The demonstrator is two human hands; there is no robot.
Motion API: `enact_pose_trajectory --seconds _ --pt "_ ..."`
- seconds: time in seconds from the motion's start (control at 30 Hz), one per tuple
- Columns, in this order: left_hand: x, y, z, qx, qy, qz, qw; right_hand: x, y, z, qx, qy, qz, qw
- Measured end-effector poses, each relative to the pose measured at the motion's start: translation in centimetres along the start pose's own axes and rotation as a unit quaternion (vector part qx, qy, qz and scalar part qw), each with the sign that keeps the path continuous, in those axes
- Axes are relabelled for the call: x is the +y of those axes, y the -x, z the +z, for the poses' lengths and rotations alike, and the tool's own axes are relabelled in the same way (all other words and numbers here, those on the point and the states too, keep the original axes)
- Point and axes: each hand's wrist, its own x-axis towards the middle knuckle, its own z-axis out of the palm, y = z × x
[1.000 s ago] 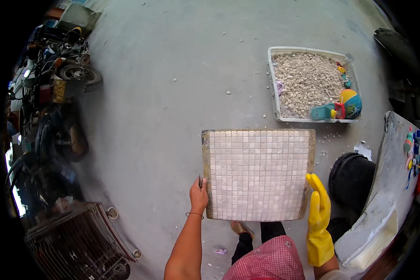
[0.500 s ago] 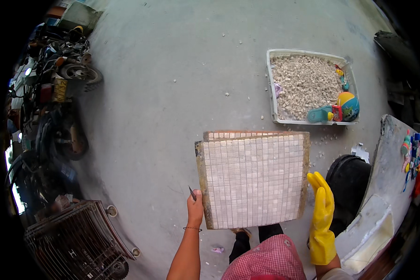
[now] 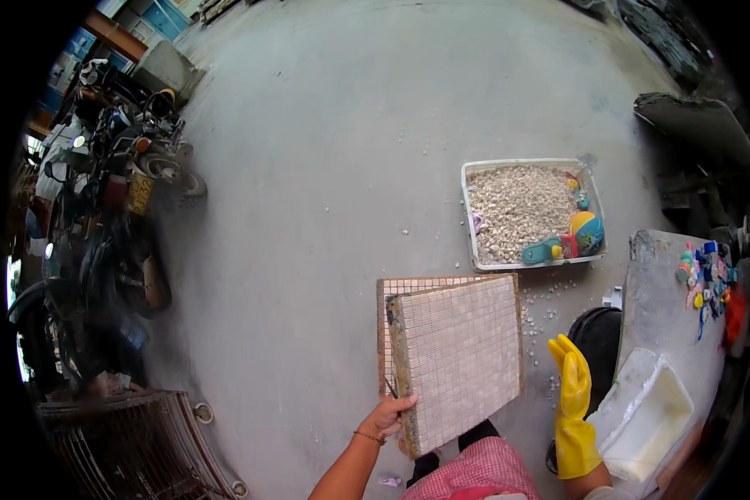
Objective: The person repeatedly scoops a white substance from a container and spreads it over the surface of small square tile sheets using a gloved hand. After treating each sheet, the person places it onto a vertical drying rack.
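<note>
We see the bare left hand (image 3: 385, 417) gripping the near left edge of a square board faced with small pale mosaic tiles (image 3: 462, 360), which tilts above a second mosaic sheet (image 3: 408, 287) lying on the grey concrete floor (image 3: 325, 167). The right hand (image 3: 573, 392), in a yellow rubber glove, is open with fingers spread, just right of the board and not touching it. Farther right sits a white tray of pale stone chips (image 3: 518, 210).

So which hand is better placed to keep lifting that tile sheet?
Left, probably. The left hand already grips the tile sheet at its lower corner, while the gloved right hand is open and apart from it.
</note>
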Motion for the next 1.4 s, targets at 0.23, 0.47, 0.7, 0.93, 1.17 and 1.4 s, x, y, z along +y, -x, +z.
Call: enact_pose_trajectory --seconds 0.23,0.47,0.7,0.93,1.17,1.4 --pt "-3.6 11.0 -1.3 -0.005 0.047 0.105 0.993 -1.8 7.9 -2.4 0.058 -0.021 -0.02 0.998" --pt "-11.9 33.1 -14.9 0.142 0.134 0.254 0.947 -2.9 18.6 3.1 0.048 -0.021 -0.017 0.998" --pt "-18.3 55.8 -16.1 0.372 0.294 0.397 0.785 -2.3 24.8 16.9 -0.052 0.075 -0.009 0.996" --pt "-26.0 65.3 -24.4 0.442 0.486 0.512 0.554 7.6 24.4 30.1 -0.21 0.225 -0.087 0.947" --pt "-25.0 73.9 -25.8 0.448 0.569 0.606 0.329 8.6 24.8 53.2 -0.354 0.28 -0.09 0.888" --pt "-18.1 79.9 -32.7 0.386 0.536 0.724 0.201 2.7 31.3 81.1 -0.478 0.257 -0.16 0.825"
